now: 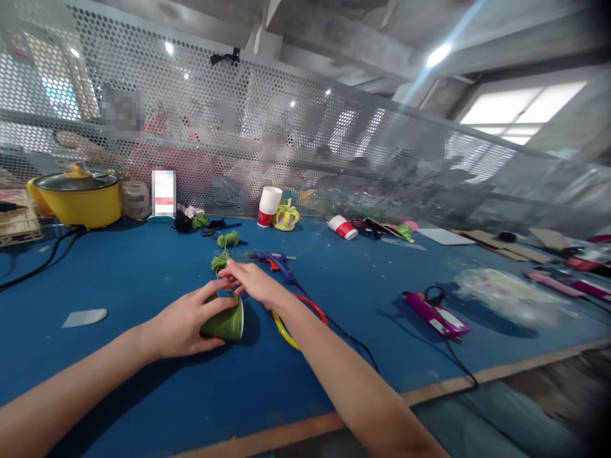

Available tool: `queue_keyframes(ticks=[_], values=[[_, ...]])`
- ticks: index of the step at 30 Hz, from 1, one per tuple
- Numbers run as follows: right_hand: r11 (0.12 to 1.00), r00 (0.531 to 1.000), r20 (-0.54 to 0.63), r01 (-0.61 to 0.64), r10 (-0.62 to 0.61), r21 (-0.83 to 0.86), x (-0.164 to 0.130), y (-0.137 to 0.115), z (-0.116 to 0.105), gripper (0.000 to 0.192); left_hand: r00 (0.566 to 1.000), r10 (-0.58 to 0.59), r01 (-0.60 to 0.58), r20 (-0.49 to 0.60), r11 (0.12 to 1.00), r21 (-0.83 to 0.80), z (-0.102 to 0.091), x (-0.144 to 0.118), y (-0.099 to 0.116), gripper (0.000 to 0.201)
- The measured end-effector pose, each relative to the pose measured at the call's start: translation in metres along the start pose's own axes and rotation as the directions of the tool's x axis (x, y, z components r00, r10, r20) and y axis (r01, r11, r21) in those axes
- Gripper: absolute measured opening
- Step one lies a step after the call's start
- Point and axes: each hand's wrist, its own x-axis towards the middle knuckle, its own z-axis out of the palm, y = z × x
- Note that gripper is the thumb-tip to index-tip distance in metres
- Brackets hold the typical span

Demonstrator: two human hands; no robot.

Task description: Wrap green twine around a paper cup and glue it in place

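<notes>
My left hand [184, 324] grips a small cup wrapped in green yarn [225, 324], lying on its side on the blue table [143, 273]. My right hand [252, 283] rests over the cup's top, fingers pinched on the green yarn strand near the cup's rim. The strand runs back to loose bundles of green yarn [220, 261]. A blue glue gun [277, 262] lies just beyond my right hand. Red and yellow scissors handles [289, 327] sit under my right forearm.
A yellow pot with lid [76, 197] stands far left, stacked paper cups [268, 207] and a tipped cup [342, 227] at the back. A magenta tool with cord [436, 315] lies right, cardboard [501, 245] far right. People sit behind the perforated screen [238, 140].
</notes>
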Motion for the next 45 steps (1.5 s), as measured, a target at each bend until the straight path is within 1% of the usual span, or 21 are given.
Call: queue_keyframes(ticks=[3, 9, 12, 14, 17, 18, 20, 22, 23, 25, 28, 30, 32, 33, 34, 35, 36, 38, 39, 42, 45], values=[[1.0, 0.988, -0.153, -0.009, 0.012, 0.02, 0.004, -0.003, -0.013, 0.027, 1.0, 0.015, -0.014, 0.026, 0.999, -0.029, -0.001, 0.001, 0.001, 0.052], [0.998, 0.968, -0.249, 0.054, -0.041, 0.042, -0.011, -0.016, -0.057, 0.019, 0.998, 0.018, -0.013, 0.067, 0.998, -0.063, -0.003, 0.002, 0.002, 0.055], [0.985, 0.927, -0.369, 0.125, -0.073, 0.118, -0.023, -0.021, -0.084, 0.022, 0.998, 0.005, -0.002, 0.061, 0.999, -0.054, -0.003, 0.002, 0.002, 0.054], [0.951, 0.92, -0.388, 0.17, -0.059, 0.258, -0.031, -0.023, -0.097, 0.03, 0.999, -0.003, 0.005, 0.05, 0.999, -0.049, -0.003, 0.001, 0.003, 0.056], [0.856, 0.954, -0.301, 0.168, -0.016, 0.489, -0.042, -0.026, -0.096, 0.036, 0.999, -0.005, 0.007, 0.043, 0.999, -0.04, -0.003, 0.001, 0.003, 0.061], [0.84, 0.968, -0.249, 0.139, -0.005, 0.525, -0.045, -0.026, -0.09, 0.036, 0.999, -0.002, 0.003, 0.045, 0.999, -0.037, -0.004, 0.001, 0.003, 0.062], [0.806, 0.995, -0.095, 0.052, 0.005, 0.59, -0.048, -0.028, -0.075, 0.037, 0.999, 0.008, -0.007, 0.053, 0.999, -0.033, -0.004, 0.002, 0.003, 0.061], [0.778, 0.999, 0.027, -0.005, -0.016, 0.628, -0.049, -0.031, -0.06, 0.04, 0.999, 0.004, -0.003, 0.051, 1.0, -0.023, -0.004, 0.002, 0.001, 0.06], [0.771, 0.998, 0.061, -0.017, -0.028, 0.637, -0.049, -0.034, -0.053, 0.042, 0.999, -0.005, 0.006, 0.045, 1.0, -0.014, -0.004, 0.002, -0.001, 0.06], [0.75, 0.995, 0.086, -0.023, -0.045, 0.661, -0.048, -0.038, -0.045, 0.045, 0.999, -0.03, 0.03, 0.031, 1.0, 0.007, -0.004, 0.001, -0.004, 0.059], [0.709, 0.992, 0.105, -0.027, -0.066, 0.705, -0.045, -0.041, -0.041, 0.047, 0.998, -0.055, 0.054, 0.023, 0.998, 0.029, -0.003, -0.001, -0.008, 0.058], [0.712, 0.989, 0.129, -0.04, -0.071, 0.701, -0.042, -0.037, -0.039, 0.048, 0.998, -0.059, 0.058, 0.027, 0.998, 0.038, -0.003, -0.001, -0.008, 0.057], [0.775, 0.989, 0.143, -0.059, -0.041, 0.629, -0.037, -0.029, -0.036, 0.048, 0.997, -0.065, 0.064, 0.033, 0.997, 0.042, -0.003, -0.001, -0.008, 0.057], [0.833, 0.992, 0.126, -0.06, -0.011, 0.55, -0.035, -0.024, -0.034, 0.048, 0.997, -0.07, 0.069, 0.033, 0.997, 0.043, -0.003, -0.001, -0.008, 0.057], [0.909, 0.996, 0.082, -0.056, 0.024, 0.412, -0.032, -0.018, -0.032, 0.049, 0.997, -0.075, 0.073, 0.031, 0.996, 0.045, -0.003, 0.0, -0.008, 0.057], [0.972, 0.999, 0.014, -0.054, 0.052, 0.227, -0.03, -0.013, -0.03, 0.049, 0.997, -0.078, 0.077, 0.026, 0.996, 0.045, -0.003, 0.0, -0.008, 0.057], [0.998, 0.996, -0.062, -0.062, 0.064, 0.024, -0.028, -0.007, -0.028, 0.05, 0.997, -0.08, 0.079, 0.019, 0.996, 0.046, -0.003, 0.0, -0.008, 0.056], [0.947, 0.979, -0.197, -0.105, 0.046, -0.303, -0.024, 0.002, -0.028, 0.046, 0.997, -0.079, 0.079, 0.008, 0.996, 0.048, -0.003, -0.001, -0.009, 0.056], [0.908, 0.968, -0.249, -0.131, 0.03, -0.397, -0.022, 0.006, -0.031, 0.04, 0.997, -0.078, 0.078, 0.006, 0.996, 0.049, -0.003, -0.001, -0.009, 0.056], [0.822, 0.917, -0.398, -0.218, -0.012, -0.527, -0.017, 0.015, -0.05, 0.019, 0.996, -0.084, 0.083, 0.011, 0.995, 0.063, -0.005, -0.001, -0.009, 0.056], [0.724, 0.871, -0.492, -0.344, 0.007, -0.598, -0.009, 0.023, -0.072, 0.013, 0.996, -0.091, 0.089, 0.019, 0.993, 0.082, -0.006, -0.001, -0.009, 0.055]])
